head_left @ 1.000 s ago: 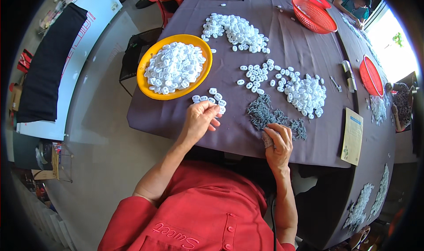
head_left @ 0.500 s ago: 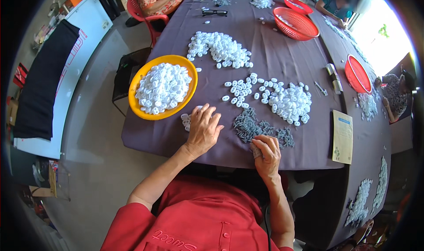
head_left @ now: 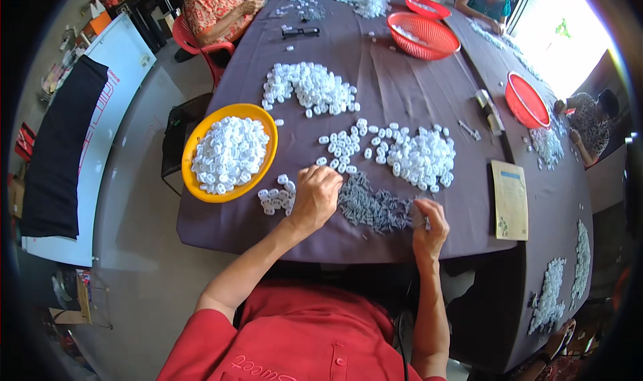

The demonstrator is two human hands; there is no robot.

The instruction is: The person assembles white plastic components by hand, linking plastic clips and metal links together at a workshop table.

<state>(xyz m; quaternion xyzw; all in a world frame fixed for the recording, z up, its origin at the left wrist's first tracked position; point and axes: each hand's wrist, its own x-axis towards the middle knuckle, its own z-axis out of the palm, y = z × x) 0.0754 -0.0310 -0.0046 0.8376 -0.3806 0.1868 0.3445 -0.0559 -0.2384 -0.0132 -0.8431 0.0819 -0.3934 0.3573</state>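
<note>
Left hand (head_left: 315, 197) fingers curl loosely over tiny light white plastic rings (head_left: 276, 198); right hand (head_left: 430, 225) pinches small grey pins (head_left: 372, 207) at 3 o'clock, so pinch gently by the edges.

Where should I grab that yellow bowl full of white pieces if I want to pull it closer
Take the yellow bowl by its rim, on the near edge that juts past the table edge, coming from your left. The rim is a bare, thin lip there, while the white pieces fill the middle. Your left hand is closest. A pinch grip, thumb on top, would likely suit.
</note>
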